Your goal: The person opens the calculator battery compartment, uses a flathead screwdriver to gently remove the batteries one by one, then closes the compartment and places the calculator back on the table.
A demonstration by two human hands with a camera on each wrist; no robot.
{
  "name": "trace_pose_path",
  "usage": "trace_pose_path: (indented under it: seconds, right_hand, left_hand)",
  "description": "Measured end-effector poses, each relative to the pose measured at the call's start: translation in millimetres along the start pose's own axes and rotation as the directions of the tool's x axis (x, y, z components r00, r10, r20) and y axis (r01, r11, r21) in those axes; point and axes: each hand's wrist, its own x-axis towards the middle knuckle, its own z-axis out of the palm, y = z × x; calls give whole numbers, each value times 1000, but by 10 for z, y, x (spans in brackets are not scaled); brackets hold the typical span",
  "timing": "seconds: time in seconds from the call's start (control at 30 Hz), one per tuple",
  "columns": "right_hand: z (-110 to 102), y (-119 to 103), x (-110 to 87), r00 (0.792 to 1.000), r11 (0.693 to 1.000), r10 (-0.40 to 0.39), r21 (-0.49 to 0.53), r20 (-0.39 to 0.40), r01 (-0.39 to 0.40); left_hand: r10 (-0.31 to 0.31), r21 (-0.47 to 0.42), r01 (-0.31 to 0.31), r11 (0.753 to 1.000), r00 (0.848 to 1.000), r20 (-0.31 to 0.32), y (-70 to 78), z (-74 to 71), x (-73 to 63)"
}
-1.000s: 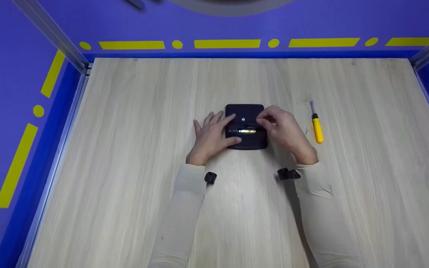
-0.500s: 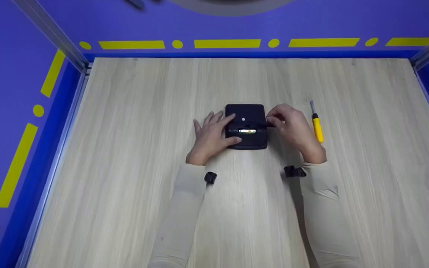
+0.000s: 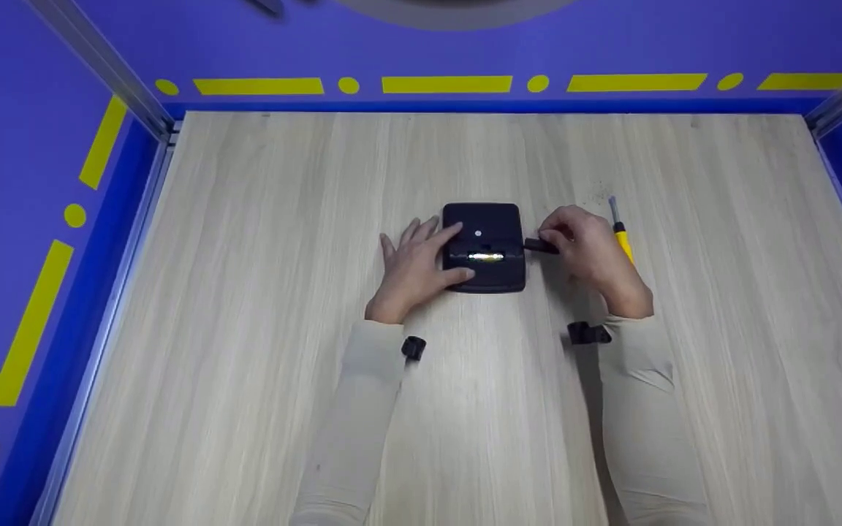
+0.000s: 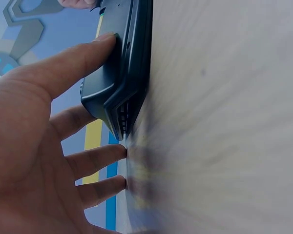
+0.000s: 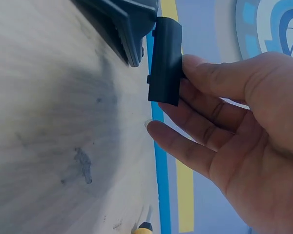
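Note:
A black flat device (image 3: 490,219), which looks like a calculator lying face down, is on the table. Its battery slot is uncovered and a shiny battery (image 3: 486,257) shows in it. My left hand (image 3: 415,268) presses thumb and forefinger on the device's left side, with the other fingers spread straight on the tabletop. Just right of the device, my right hand (image 3: 585,245) pinches a small black battery cover (image 3: 540,246). In the right wrist view the cover (image 5: 166,61) shows a curved face and small tabs along one edge; it is held between thumb and fingers.
A yellow-handled screwdriver (image 3: 621,237) lies right of my right hand, its handle partly hidden by that hand. Dark crumbs (image 3: 599,193) dot the table near its tip. Blue panels with yellow marks (image 3: 447,85) border the wooden table (image 3: 282,219).
My right hand has drawn the battery cover rightward, off the device, and now partly hides the screwdriver. The left hand and the device have stayed in place.

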Motion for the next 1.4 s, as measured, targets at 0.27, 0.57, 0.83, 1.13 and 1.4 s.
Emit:
trace_pose_path:
  seconds: [0.27, 0.57, 0.83, 1.13, 1.4]
  right_hand:
    - [-11, 88, -23, 997, 995, -79, -57, -25, 78]
    - [16, 118, -13, 996, 992, -87, -94, 3, 86]
    - [50, 160, -8, 998, 992, -55, -116, 25, 58]
    - [80, 167, -11, 1000, 993, -21, -120, 11, 23]
    - [105, 186, 10, 1000, 990, -26, -138, 2, 26]
  left_hand:
    - [1, 7, -1, 1000, 1000, -2, 0, 6, 11]
    - [-5, 2, 5, 1000, 1000, -4, 0, 6, 1]
    - [-6, 5, 6, 1000, 1000, -4, 1, 8, 2]
    - [-4, 1, 4, 1000, 1000, -2, 3, 2, 4]
    - [-5, 2, 5, 1000, 1000, 7, 5, -1, 0]
